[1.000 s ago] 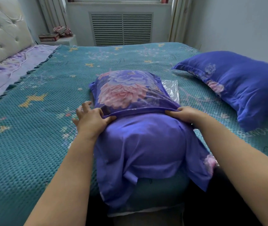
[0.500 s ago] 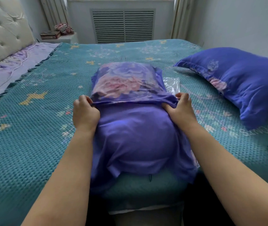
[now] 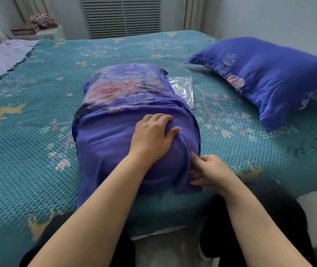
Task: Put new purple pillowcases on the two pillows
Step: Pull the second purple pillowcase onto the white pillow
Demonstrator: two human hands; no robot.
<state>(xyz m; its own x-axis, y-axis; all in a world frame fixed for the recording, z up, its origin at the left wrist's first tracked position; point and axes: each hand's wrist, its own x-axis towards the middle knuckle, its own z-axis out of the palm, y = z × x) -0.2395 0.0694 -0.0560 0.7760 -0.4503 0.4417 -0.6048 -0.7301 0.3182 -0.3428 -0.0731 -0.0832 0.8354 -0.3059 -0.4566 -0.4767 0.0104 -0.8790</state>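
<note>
Head view: left hand [image 3: 152, 134] fingers flat atop purple pillowcase [image 3: 115, 143], right hand [image 3: 207, 170] fingers pinching its edge.

We see only part of the clear crinkled plastic bag [image 3: 182, 88]; the flower-printed pillow [image 3: 123, 87] covers the rest. The plump blue-purple cased pillow [image 3: 273, 78] runs off the right edge, blurred there.

Your forearms are bare, with no sleeves showing up to the near edge; below them your legs wear dark trousers [image 3: 250, 218] (black, seemingly plain).
</note>
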